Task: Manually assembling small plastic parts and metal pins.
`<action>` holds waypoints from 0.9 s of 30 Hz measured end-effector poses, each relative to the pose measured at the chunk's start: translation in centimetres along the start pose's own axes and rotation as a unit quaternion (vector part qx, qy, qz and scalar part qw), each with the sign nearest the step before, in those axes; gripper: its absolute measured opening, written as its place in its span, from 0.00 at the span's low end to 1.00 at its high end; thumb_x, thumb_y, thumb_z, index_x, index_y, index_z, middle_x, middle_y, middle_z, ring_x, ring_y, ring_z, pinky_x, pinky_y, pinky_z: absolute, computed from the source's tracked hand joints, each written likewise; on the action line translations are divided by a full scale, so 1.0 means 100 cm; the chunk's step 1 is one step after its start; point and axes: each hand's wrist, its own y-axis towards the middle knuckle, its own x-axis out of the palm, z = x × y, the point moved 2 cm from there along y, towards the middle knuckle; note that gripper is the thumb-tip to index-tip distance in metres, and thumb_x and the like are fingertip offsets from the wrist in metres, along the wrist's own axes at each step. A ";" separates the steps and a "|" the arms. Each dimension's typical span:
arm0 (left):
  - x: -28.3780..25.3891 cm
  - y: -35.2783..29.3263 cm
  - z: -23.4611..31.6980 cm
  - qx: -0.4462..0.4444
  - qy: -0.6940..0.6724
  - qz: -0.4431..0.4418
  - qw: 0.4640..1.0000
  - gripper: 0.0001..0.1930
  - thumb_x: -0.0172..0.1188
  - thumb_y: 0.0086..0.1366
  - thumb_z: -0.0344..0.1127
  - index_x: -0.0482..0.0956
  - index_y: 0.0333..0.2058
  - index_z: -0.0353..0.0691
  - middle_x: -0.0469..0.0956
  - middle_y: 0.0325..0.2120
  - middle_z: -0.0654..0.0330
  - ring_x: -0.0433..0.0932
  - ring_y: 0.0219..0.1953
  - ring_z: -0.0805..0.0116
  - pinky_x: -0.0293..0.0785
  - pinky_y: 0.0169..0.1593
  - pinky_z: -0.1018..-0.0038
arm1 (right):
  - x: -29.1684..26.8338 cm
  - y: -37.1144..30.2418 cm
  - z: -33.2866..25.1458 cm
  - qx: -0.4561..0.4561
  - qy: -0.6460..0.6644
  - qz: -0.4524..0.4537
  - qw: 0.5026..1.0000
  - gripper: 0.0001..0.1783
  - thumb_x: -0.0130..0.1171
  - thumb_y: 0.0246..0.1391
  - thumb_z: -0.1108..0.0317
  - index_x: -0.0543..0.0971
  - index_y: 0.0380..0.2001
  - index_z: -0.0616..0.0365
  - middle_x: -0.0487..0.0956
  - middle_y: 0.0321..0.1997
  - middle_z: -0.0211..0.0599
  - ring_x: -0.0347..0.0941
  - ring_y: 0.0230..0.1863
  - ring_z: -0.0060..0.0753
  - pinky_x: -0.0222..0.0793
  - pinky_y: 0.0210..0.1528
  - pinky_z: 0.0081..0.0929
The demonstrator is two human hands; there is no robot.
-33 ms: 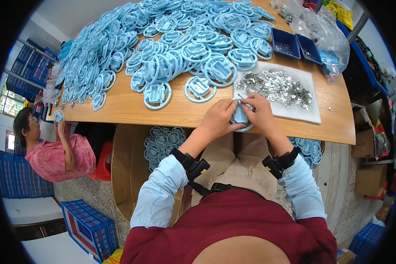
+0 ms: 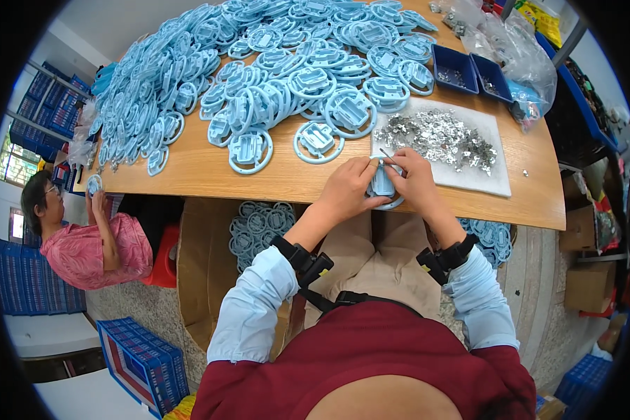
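My left hand point(image 2: 346, 187) is closed around the left side of a light-blue round plastic part point(image 2: 381, 183), held at the table's front edge. This part has an outer ring and a raised middle, partly covered by my fingers. At its upper right, my right hand point(image 2: 411, 179) is closed in a pinch, with a thin dark rod-like piece point(image 2: 384, 152) showing at the fingertips. What else those fingers grip is hidden. Just beyond my right hand, small silvery metal pieces point(image 2: 441, 136) lie heaped on a white mat point(image 2: 498, 183).
A large pile of matching blue parts point(image 2: 259, 84) spreads over the wooden table point(image 2: 203, 179). Two dark-blue trays point(image 2: 456, 89) stand behind the mat, near clear plastic bags point(image 2: 518, 52). More parts fill a cardboard box point(image 2: 206, 280) below. Another person point(image 2: 98, 245) sits at left holding a part.
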 end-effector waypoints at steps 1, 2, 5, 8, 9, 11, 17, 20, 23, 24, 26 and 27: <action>0.000 0.000 0.000 -0.003 0.000 -0.010 1.000 0.32 0.69 0.43 0.45 0.70 0.44 0.31 0.72 0.36 0.51 0.72 0.38 0.55 0.70 0.42 0.66 | 0.001 -0.001 -0.001 -0.013 -0.016 0.015 1.000 0.09 0.58 0.42 0.75 0.79 0.32 0.59 0.73 0.32 0.41 0.72 0.28 0.44 0.69 0.30 0.32; 0.000 -0.001 -0.001 -0.004 0.000 -0.010 1.000 0.32 0.69 0.43 0.45 0.70 0.44 0.31 0.72 0.36 0.51 0.72 0.38 0.55 0.70 0.42 0.66 | 0.002 -0.002 -0.003 -0.027 -0.031 0.030 0.999 0.09 0.58 0.43 0.74 0.79 0.31 0.58 0.73 0.33 0.40 0.73 0.30 0.45 0.70 0.32 0.35; 0.003 -0.003 -0.003 -0.020 0.007 -0.051 0.998 0.33 0.69 0.43 0.44 0.69 0.45 0.30 0.72 0.37 0.51 0.72 0.38 0.56 0.70 0.42 0.67 | 0.001 -0.006 -0.015 -0.038 -0.100 0.026 0.994 0.09 0.58 0.42 0.74 0.78 0.31 0.58 0.72 0.34 0.40 0.73 0.28 0.46 0.70 0.30 0.36; 0.002 -0.004 -0.002 -0.011 0.011 -0.028 0.999 0.33 0.69 0.43 0.44 0.69 0.45 0.30 0.72 0.36 0.51 0.72 0.38 0.56 0.71 0.42 0.67 | 0.003 -0.006 -0.021 -0.029 -0.130 0.018 0.991 0.08 0.57 0.42 0.75 0.77 0.31 0.57 0.71 0.34 0.39 0.73 0.26 0.46 0.70 0.28 0.37; 0.001 -0.003 0.000 -0.019 0.009 -0.033 0.999 0.33 0.69 0.43 0.44 0.69 0.45 0.31 0.72 0.36 0.51 0.72 0.39 0.56 0.71 0.42 0.67 | 0.003 -0.006 -0.020 -0.028 -0.131 0.018 0.991 0.08 0.57 0.42 0.75 0.77 0.31 0.57 0.71 0.34 0.39 0.73 0.26 0.46 0.70 0.28 0.37; 0.002 -0.002 0.002 -0.028 0.006 -0.037 0.999 0.32 0.69 0.43 0.43 0.69 0.45 0.31 0.71 0.36 0.52 0.72 0.39 0.56 0.71 0.42 0.68 | 0.002 -0.007 -0.016 -0.023 -0.106 0.053 0.993 0.07 0.57 0.42 0.75 0.77 0.29 0.58 0.71 0.33 0.39 0.73 0.26 0.46 0.70 0.29 0.37; 0.002 -0.005 0.003 -0.008 -0.012 -0.011 1.000 0.29 0.68 0.42 0.39 0.69 0.43 0.30 0.69 0.38 0.49 0.71 0.41 0.53 0.69 0.44 0.65 | 0.005 -0.004 -0.018 -0.020 -0.104 0.046 0.993 0.07 0.57 0.41 0.75 0.77 0.28 0.60 0.71 0.32 0.40 0.73 0.26 0.46 0.69 0.28 0.35; 0.002 -0.003 0.003 -0.002 0.002 -0.014 1.000 0.30 0.68 0.44 0.41 0.70 0.44 0.31 0.70 0.40 0.50 0.71 0.42 0.54 0.70 0.44 0.66 | 0.003 -0.002 -0.005 0.030 -0.002 0.036 0.999 0.08 0.58 0.40 0.74 0.79 0.29 0.61 0.72 0.28 0.41 0.71 0.24 0.43 0.68 0.27 0.31; 0.002 -0.004 0.002 -0.012 -0.005 -0.022 1.000 0.29 0.68 0.44 0.41 0.70 0.43 0.31 0.70 0.40 0.50 0.71 0.42 0.53 0.70 0.44 0.66 | -0.001 -0.001 -0.002 0.150 0.097 0.030 0.983 0.09 0.58 0.39 0.75 0.80 0.29 0.62 0.73 0.25 0.42 0.70 0.24 0.42 0.66 0.27 0.28; 0.002 -0.004 0.001 -0.012 -0.005 -0.022 1.000 0.29 0.68 0.44 0.41 0.71 0.43 0.31 0.70 0.41 0.50 0.71 0.42 0.53 0.70 0.44 0.66 | 0.000 0.000 -0.001 0.151 0.096 0.029 0.983 0.09 0.58 0.39 0.75 0.80 0.29 0.62 0.73 0.25 0.42 0.70 0.24 0.42 0.66 0.27 0.28; 0.003 -0.003 0.000 -0.013 -0.007 -0.022 1.000 0.30 0.69 0.43 0.42 0.71 0.43 0.31 0.70 0.41 0.50 0.71 0.42 0.53 0.70 0.44 0.65 | 0.001 0.001 -0.001 0.143 0.059 0.017 0.988 0.09 0.57 0.40 0.74 0.80 0.28 0.62 0.73 0.25 0.43 0.70 0.27 0.44 0.66 0.30 0.30; 0.002 -0.002 0.000 -0.015 -0.025 -0.020 0.999 0.30 0.69 0.42 0.42 0.71 0.42 0.31 0.70 0.40 0.50 0.71 0.42 0.53 0.69 0.45 0.65 | 0.002 0.003 0.000 0.143 0.059 0.016 0.988 0.09 0.57 0.40 0.74 0.80 0.28 0.62 0.73 0.25 0.43 0.70 0.27 0.44 0.66 0.30 0.30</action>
